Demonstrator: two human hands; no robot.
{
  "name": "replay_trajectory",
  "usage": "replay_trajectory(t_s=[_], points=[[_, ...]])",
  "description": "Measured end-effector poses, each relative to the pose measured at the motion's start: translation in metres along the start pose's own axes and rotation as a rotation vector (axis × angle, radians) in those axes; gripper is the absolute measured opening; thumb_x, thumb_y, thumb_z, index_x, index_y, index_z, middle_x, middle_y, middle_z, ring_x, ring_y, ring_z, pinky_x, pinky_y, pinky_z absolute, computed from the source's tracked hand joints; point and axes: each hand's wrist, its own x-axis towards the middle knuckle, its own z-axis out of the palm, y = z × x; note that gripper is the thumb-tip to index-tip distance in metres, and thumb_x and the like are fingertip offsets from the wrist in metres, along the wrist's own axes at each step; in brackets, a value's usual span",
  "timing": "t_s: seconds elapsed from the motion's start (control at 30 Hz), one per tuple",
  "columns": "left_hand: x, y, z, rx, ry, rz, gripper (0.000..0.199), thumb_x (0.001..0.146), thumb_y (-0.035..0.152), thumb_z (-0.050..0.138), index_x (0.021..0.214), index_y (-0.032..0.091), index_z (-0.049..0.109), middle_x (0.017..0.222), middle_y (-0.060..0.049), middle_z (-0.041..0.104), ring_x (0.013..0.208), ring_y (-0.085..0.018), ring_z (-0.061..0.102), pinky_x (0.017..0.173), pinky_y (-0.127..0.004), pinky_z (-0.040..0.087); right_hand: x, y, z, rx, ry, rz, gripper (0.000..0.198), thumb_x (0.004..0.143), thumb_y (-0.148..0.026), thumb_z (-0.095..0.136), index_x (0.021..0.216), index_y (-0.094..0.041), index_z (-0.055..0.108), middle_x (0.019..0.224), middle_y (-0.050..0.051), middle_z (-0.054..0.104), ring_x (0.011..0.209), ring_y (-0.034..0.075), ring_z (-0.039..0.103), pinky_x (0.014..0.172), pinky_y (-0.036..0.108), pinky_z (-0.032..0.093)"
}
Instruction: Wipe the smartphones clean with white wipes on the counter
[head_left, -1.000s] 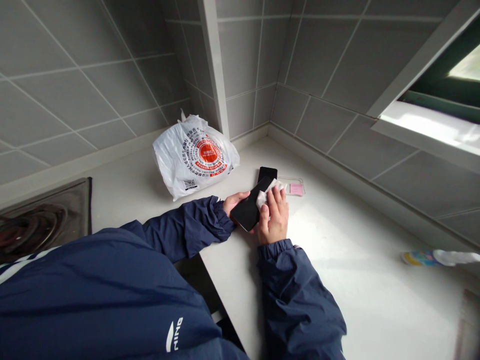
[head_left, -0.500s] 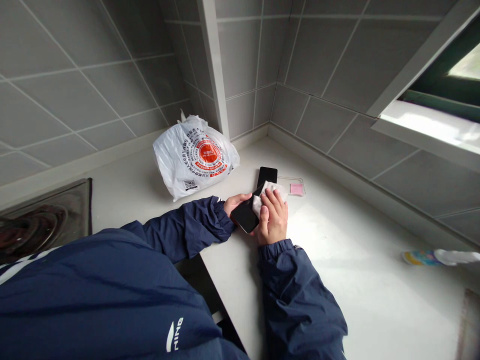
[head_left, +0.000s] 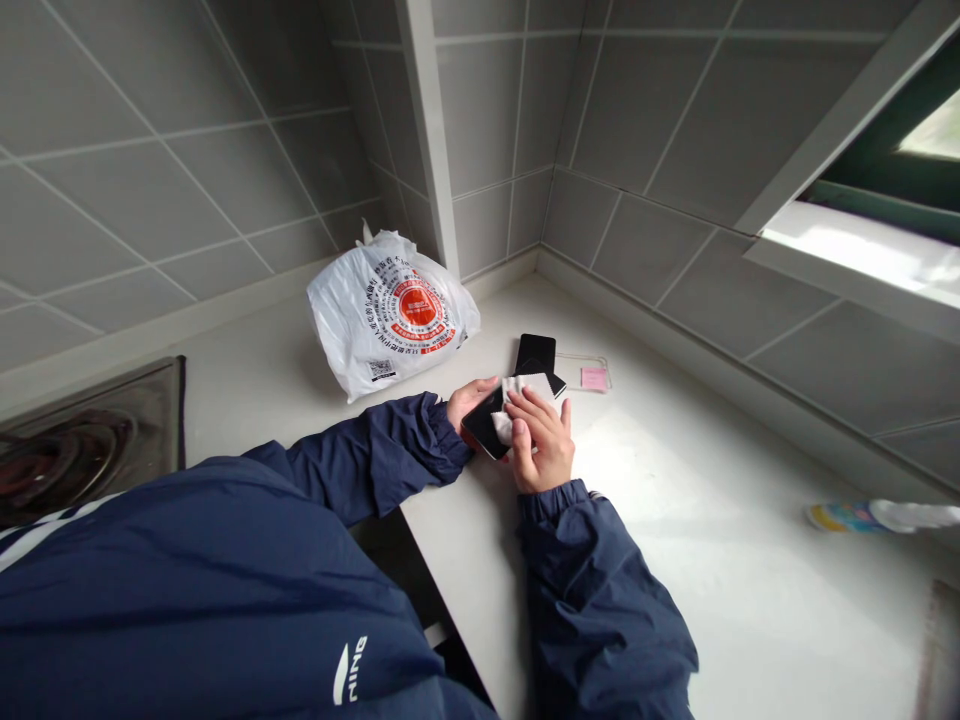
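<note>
A black smartphone (head_left: 484, 425) lies across my left hand (head_left: 470, 400), whose fingers grip it from its left edge and from below. Over the phone's screen, my right hand (head_left: 544, 440) presses a small white cloth (head_left: 517, 392) with its fingers; the cloth hides the middle of the screen. The phone's far corner shows dark beyond the cloth. Just behind, a second flat black item (head_left: 535, 352), which looks like a phone or a case, rests on the counter. Beside it lies a clear phone case (head_left: 606, 362) with a pink paper (head_left: 593, 378) in it.
A stuffed white plastic bag (head_left: 390, 315) with red print stands at the back left of the white counter (head_left: 675, 520). A stove burner (head_left: 82, 450) is at the far left. A bottle (head_left: 862, 516) lies at the right, near the tiled wall (head_left: 675, 260).
My right hand has slid the cloth a little to the left and nearer over the phone's screen. The phone's far corner now shows past the cloth. My left hand keeps its hold.
</note>
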Motion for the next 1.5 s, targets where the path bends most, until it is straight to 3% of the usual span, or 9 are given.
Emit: replay_trajectory(t_s=[0.3,0.4,0.5,0.67,0.9,1.03,1.23,1.37,1.5], points=[[-0.006,0.007,0.0,-0.015,-0.207,-0.155,0.06,0.097,0.051,0.041,0.142,0.012,0.053,0.109,-0.018,0.074,0.095,-0.036,0.073,0.081,-0.054,0.055,0.001,0.01,0.004,-0.118,0.177,0.219,0.044,0.104,-0.032,0.036,0.135,-0.017,0.064,0.15,0.014,0.057,0.15,0.03,0.041,0.119,0.06,0.032],[-0.005,0.006,-0.001,-0.059,-0.221,-0.14,0.06,0.099,0.048,0.037,0.143,0.01,0.052,0.109,-0.018,0.074,0.095,-0.036,0.074,0.081,-0.053,0.056,0.001,0.008,0.004,-0.129,0.152,0.206,0.041,0.104,-0.031,0.037,0.129,-0.021,0.068,0.146,0.011,0.062,0.147,0.031,0.045,0.121,0.065,0.024],[-0.003,0.002,-0.003,-0.124,-0.144,-0.019,0.06,0.1,0.048,0.038,0.143,0.01,0.053,0.105,-0.017,0.074,0.089,-0.031,0.075,0.08,-0.048,0.057,0.0,0.003,0.003,-0.089,0.062,0.101,0.034,0.102,-0.028,0.043,0.118,-0.024,0.072,0.133,0.006,0.071,0.138,0.027,0.057,0.126,0.064,0.01],[-0.001,0.0,-0.007,-0.106,-0.082,0.002,0.064,0.098,0.055,0.041,0.145,0.013,0.052,0.101,-0.015,0.073,0.081,-0.029,0.074,0.076,-0.045,0.057,-0.001,-0.001,0.001,0.014,0.009,-0.023,0.028,0.1,-0.027,0.049,0.109,-0.024,0.074,0.123,0.004,0.077,0.128,0.023,0.064,0.128,0.056,0.008],[-0.009,0.008,0.005,-0.051,-0.182,-0.116,0.061,0.098,0.053,0.038,0.144,0.015,0.051,0.108,-0.017,0.073,0.09,-0.036,0.074,0.07,-0.048,0.058,0.001,0.01,0.005,-0.104,0.154,0.179,0.043,0.104,-0.032,0.038,0.133,-0.018,0.066,0.147,0.014,0.06,0.148,0.03,0.043,0.119,0.061,0.033],[-0.009,0.008,0.007,-0.034,-0.202,-0.119,0.061,0.098,0.052,0.037,0.144,0.014,0.052,0.106,-0.017,0.074,0.091,-0.037,0.074,0.07,-0.048,0.057,0.0,0.012,0.006,-0.122,0.158,0.173,0.045,0.104,-0.033,0.038,0.137,-0.016,0.063,0.151,0.015,0.056,0.151,0.032,0.039,0.119,0.061,0.033],[-0.006,0.001,0.016,-0.178,0.007,0.074,0.065,0.103,0.052,0.024,0.136,0.007,0.058,0.091,-0.015,0.074,0.077,-0.024,0.074,0.078,-0.037,0.056,0.002,-0.007,-0.002,-0.07,-0.047,-0.112,0.031,0.099,-0.03,0.05,0.121,-0.022,0.07,0.131,0.007,0.073,0.134,0.026,0.06,0.129,0.058,0.004],[-0.012,0.001,0.024,-0.219,0.061,-0.056,0.079,0.099,0.066,0.028,0.126,0.001,0.064,0.085,-0.015,0.073,0.081,-0.026,0.073,0.086,-0.04,0.055,0.003,-0.025,-0.003,-0.036,-0.11,-0.272,0.032,0.094,-0.036,0.059,0.119,-0.02,0.071,0.125,0.008,0.075,0.124,0.027,0.067,0.13,0.055,0.002],[-0.016,0.0,0.026,-0.207,-0.016,-0.116,0.093,0.09,0.08,0.034,0.126,0.001,0.065,0.102,-0.018,0.075,0.104,-0.032,0.069,0.098,-0.044,0.049,0.0,-0.04,0.007,-0.085,-0.112,-0.329,0.033,0.093,-0.037,0.062,0.12,-0.019,0.07,0.126,0.009,0.074,0.124,0.027,0.067,0.131,0.055,0.002]])
